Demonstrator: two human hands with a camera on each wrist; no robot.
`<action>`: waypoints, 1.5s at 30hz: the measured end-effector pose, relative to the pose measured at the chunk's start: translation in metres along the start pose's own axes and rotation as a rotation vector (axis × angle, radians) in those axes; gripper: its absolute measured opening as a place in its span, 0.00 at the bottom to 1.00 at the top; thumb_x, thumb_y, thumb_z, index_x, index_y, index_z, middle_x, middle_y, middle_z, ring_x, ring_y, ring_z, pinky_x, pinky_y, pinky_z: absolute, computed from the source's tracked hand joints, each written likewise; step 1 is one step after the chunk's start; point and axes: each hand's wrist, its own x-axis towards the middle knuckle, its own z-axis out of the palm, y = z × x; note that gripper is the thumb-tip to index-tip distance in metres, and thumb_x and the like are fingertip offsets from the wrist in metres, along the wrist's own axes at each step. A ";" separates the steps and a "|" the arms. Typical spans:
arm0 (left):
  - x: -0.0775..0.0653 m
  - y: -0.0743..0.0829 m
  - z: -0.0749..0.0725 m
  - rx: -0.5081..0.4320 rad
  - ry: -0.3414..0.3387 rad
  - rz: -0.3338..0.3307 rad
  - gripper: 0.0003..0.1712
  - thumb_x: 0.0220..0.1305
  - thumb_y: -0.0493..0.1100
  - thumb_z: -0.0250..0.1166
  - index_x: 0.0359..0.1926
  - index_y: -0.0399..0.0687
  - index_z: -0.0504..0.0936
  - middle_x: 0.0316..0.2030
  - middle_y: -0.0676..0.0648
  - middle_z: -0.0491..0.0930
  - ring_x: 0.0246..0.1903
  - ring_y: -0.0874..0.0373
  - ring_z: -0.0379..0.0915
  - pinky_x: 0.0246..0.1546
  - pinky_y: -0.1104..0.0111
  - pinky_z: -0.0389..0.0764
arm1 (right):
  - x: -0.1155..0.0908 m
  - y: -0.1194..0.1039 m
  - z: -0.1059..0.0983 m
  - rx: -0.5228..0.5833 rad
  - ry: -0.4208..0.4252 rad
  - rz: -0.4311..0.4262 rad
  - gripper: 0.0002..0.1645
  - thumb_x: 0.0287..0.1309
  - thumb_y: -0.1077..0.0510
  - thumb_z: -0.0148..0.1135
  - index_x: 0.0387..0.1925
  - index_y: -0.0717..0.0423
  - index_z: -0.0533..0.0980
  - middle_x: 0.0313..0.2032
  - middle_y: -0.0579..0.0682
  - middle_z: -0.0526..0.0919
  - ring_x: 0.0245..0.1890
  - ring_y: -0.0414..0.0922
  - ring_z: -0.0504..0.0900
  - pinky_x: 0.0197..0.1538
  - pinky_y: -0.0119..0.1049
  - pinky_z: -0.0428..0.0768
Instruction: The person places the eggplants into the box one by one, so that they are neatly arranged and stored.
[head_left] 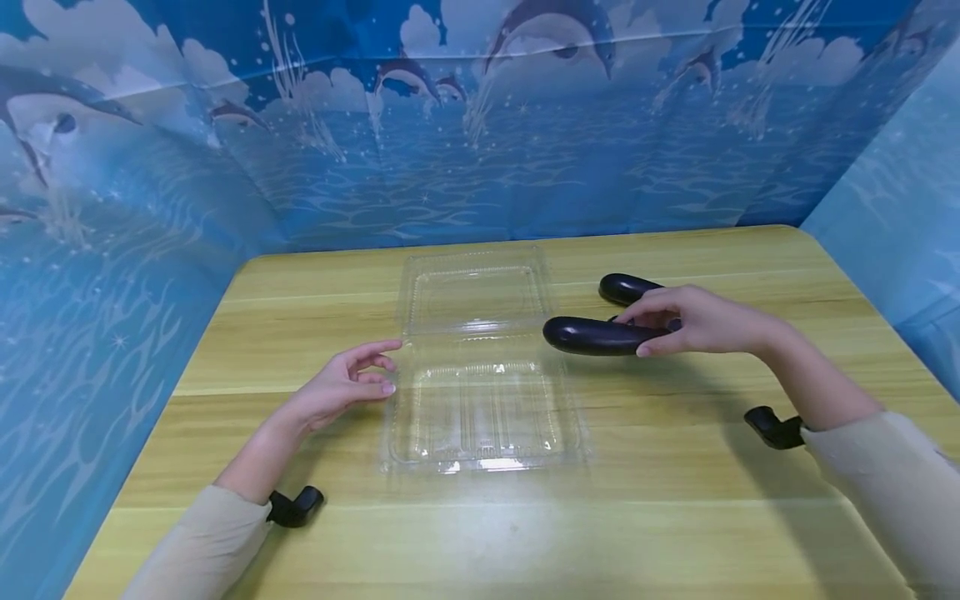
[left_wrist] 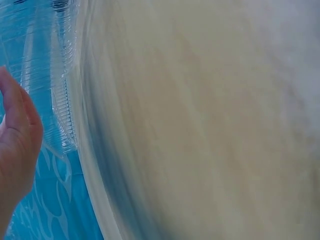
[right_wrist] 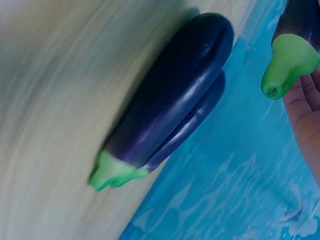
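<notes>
My right hand (head_left: 705,321) grips a dark purple eggplant (head_left: 592,336) near its stem end, above the table to the right of the container. The green cap of this eggplant shows in the right wrist view, where two more eggplants lie side by side, one (right_wrist: 170,90) partly covering the other (right_wrist: 200,112). A clear plastic clamshell container (head_left: 480,327) lies unfolded, its lid flat toward the back and its ridged base in front. At the left edge of that base is my left hand (head_left: 341,387), fingers loosely bent, thumb and index fingertips right at the rim.
The wooden table (head_left: 337,292) ends at a blue cloth backdrop (head_left: 480,183) printed with dolphins, which also hangs at both sides. Black wrist-camera mounts (head_left: 296,506) jut out below both sleeves.
</notes>
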 end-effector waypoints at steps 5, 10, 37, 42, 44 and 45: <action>0.001 0.001 -0.001 -0.011 -0.004 0.002 0.41 0.57 0.29 0.63 0.69 0.38 0.55 0.52 0.37 0.63 0.37 0.59 0.71 0.39 0.72 0.79 | 0.017 -0.007 -0.001 -0.016 -0.019 -0.027 0.22 0.51 0.54 0.69 0.50 0.51 0.77 0.36 0.43 0.78 0.33 0.39 0.75 0.35 0.34 0.76; 0.002 0.001 -0.001 -0.024 -0.005 -0.003 0.41 0.56 0.29 0.63 0.69 0.38 0.55 0.52 0.38 0.63 0.37 0.60 0.70 0.40 0.72 0.80 | 0.034 -0.017 -0.004 -0.041 -0.049 -0.017 0.23 0.51 0.52 0.68 0.50 0.51 0.77 0.35 0.43 0.78 0.35 0.39 0.76 0.39 0.36 0.77; 0.003 0.004 -0.002 0.023 -0.005 -0.025 0.41 0.56 0.30 0.64 0.69 0.38 0.55 0.48 0.40 0.64 0.37 0.60 0.73 0.42 0.71 0.80 | 0.090 -0.049 0.018 0.018 -0.101 -0.079 0.24 0.51 0.57 0.69 0.52 0.56 0.77 0.35 0.46 0.78 0.36 0.42 0.75 0.42 0.41 0.78; 0.003 0.004 -0.002 0.020 0.000 -0.029 0.41 0.56 0.30 0.64 0.69 0.39 0.56 0.49 0.40 0.64 0.37 0.60 0.73 0.41 0.72 0.80 | 0.099 -0.052 0.028 0.023 -0.116 -0.117 0.24 0.52 0.57 0.68 0.52 0.58 0.77 0.36 0.47 0.78 0.37 0.43 0.75 0.42 0.41 0.78; 0.003 0.003 -0.003 0.018 0.002 -0.028 0.41 0.56 0.30 0.64 0.69 0.39 0.55 0.49 0.38 0.64 0.37 0.60 0.73 0.41 0.72 0.80 | 0.103 -0.053 0.033 0.024 -0.119 -0.135 0.24 0.52 0.57 0.68 0.52 0.58 0.77 0.37 0.47 0.79 0.36 0.42 0.75 0.42 0.40 0.78; 0.003 0.003 -0.003 0.017 0.002 -0.028 0.41 0.57 0.30 0.64 0.69 0.38 0.55 0.49 0.38 0.64 0.37 0.60 0.73 0.41 0.72 0.80 | 0.105 -0.053 0.035 0.027 -0.120 -0.140 0.24 0.52 0.57 0.68 0.52 0.58 0.77 0.37 0.47 0.79 0.36 0.42 0.75 0.42 0.40 0.78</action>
